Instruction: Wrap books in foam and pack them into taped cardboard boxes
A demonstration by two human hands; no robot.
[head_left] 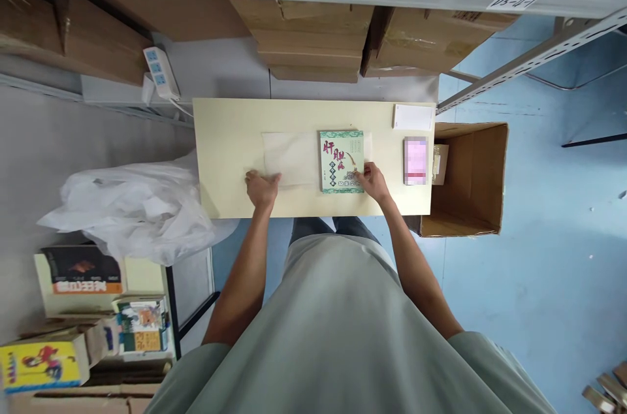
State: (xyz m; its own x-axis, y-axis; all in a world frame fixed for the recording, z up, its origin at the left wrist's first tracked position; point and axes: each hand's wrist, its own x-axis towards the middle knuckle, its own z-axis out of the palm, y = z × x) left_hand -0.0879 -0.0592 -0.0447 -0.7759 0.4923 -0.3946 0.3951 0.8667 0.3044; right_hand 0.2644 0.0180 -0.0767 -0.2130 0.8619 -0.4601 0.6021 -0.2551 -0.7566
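A green book (pixel 341 159) with red and dark Chinese lettering lies face up on the cream tabletop (pixel 228 140). Under it, a thin pale sheet or sleeve (pixel 291 156) stretches out to the left, with a little showing on the right. My right hand (pixel 375 182) grips the book's lower right edge, thumb on the cover; the fingertips beneath are hidden. At the sheet's lower left corner rests my left hand (pixel 262 191), thumb and fingers apart, touching the sheet and the tabletop.
Right of the book lie a white card (pixel 413 117) and a pink blurred phone-like item (pixel 416 161). An open cardboard box (pixel 470 179) stands beyond the table's right end. Plastic wrap (pixel 137 202) bulges at the left, near a power strip (pixel 161 72). Shelved cartons (pixel 313 42) line the back.
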